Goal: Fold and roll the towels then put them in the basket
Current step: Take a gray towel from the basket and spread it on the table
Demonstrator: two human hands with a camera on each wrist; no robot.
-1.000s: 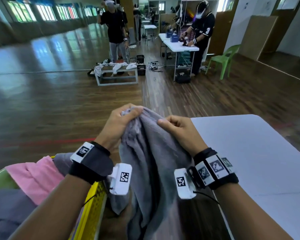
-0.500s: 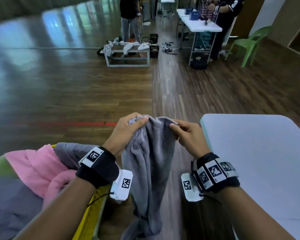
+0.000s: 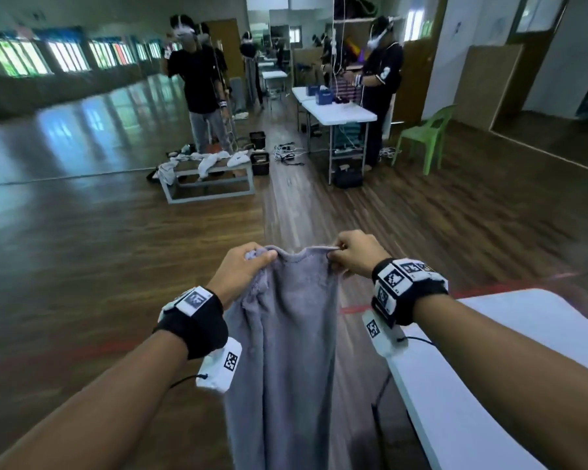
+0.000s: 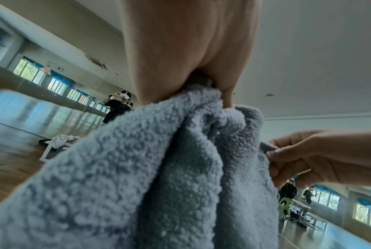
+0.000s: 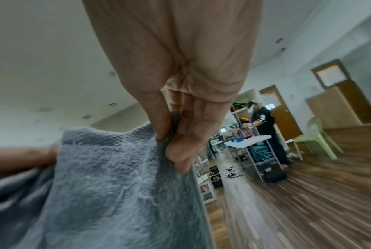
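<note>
1. Standing clear of the hands: white table at right, wood floor below, two people in headsets, a low bench with white cloths, a green chair far back.
2. Grey towel hangs between the hands; its lower end is cut off by the frame. Basket isn't visible.
3. Left hand bunches one top corner, probably in a full fist. Right hand pinches the other corner between thumb and fingers.
</note>
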